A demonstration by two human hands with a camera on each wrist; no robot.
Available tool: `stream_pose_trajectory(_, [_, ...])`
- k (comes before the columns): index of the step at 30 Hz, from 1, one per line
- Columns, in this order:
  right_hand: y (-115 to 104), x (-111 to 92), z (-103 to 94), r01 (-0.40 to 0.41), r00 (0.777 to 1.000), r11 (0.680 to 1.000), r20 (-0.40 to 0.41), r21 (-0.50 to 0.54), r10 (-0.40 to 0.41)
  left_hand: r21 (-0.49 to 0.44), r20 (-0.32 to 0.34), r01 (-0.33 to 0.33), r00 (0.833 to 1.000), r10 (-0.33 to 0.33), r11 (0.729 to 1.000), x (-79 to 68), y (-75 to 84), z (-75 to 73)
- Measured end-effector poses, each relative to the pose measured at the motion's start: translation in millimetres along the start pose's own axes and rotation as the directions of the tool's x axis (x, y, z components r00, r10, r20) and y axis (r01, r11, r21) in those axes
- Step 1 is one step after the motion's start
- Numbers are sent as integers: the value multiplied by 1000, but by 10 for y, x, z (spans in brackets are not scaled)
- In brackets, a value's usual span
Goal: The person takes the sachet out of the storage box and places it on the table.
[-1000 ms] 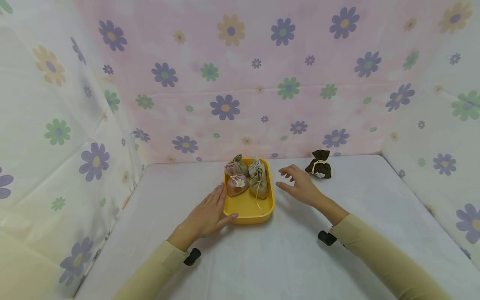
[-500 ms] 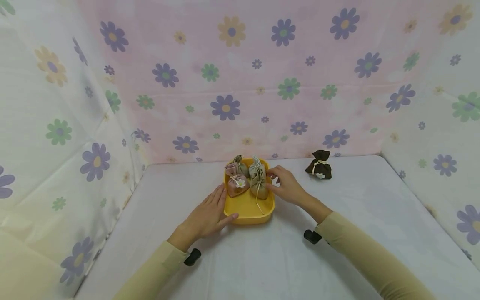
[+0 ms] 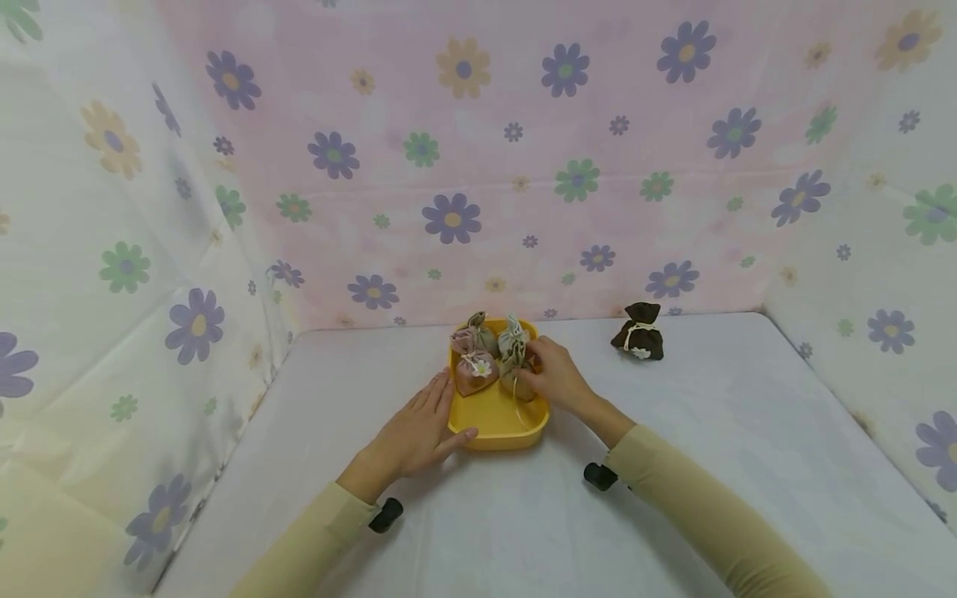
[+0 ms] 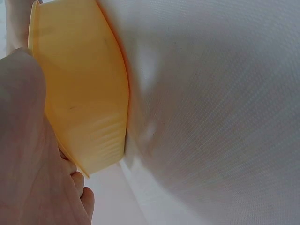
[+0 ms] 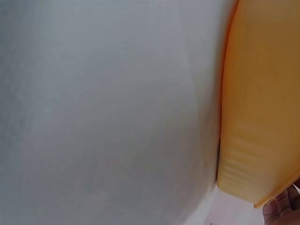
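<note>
A yellow tray [image 3: 486,415] with several small drawstring pouches in its far half stands on the table. My left hand [image 3: 407,436] lies along its left wall, fingers straight, thumb at the near rim; the left wrist view shows the hand [image 4: 28,140] over the tray's side [image 4: 84,89]. My right hand [image 3: 562,380] reaches over the right rim and pinches the olive-green pouch [image 3: 512,359] from its right side, partly covering it. A pink pouch [image 3: 471,382] with a white flower lies left of it. Behind sit a pale blue pouch [image 3: 512,335] and a grey-green pouch [image 3: 488,339].
A dark brown pouch [image 3: 641,339] with a cream tie stands on the table near the back right. The white-covered table [image 3: 493,523] meets a flower-patterned pink curtain [image 3: 523,274] at the back, with similar cloth on both sides.
My right hand has moved left from beside the tray, over its right rim, and taken hold of the olive-green pouch. The left hand keeps its place on the tray.
</note>
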State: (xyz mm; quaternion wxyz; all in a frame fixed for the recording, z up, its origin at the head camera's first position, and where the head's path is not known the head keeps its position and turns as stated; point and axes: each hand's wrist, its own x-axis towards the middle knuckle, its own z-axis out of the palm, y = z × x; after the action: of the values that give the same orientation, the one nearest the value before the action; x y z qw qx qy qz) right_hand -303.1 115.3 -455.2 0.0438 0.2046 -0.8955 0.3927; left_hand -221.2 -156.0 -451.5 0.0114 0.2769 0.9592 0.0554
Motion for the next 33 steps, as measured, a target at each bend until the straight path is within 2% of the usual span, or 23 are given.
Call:
stream_pose_trajectory(5, [-2,24,18,-11,1000,1000,-11,-6,11,0,10,1,1000,-1,1000,-3,6,-16])
stream_pose_trajectory(12, [35,56,-9,32,999,999,-8,-39,-32,22,18,8,1000,-8,1000,17,-4,-14])
stream_pose_trajectory(19, [-2,-52,-54,61,998,998,-17,13,-60,23,42,14,999,-15,1000,-5,6,-22])
stream_pose_trajectory(23, [-61,-116,-144,77,997,996,-24,35,-76,25,53,15,998,-16,1000,-17,10,-18])
stream_pose_trajectory(33, [-204,-158,-488,156,986,987,-69,39,-153,9,13,8,1000,-9,1000,28,-52,72])
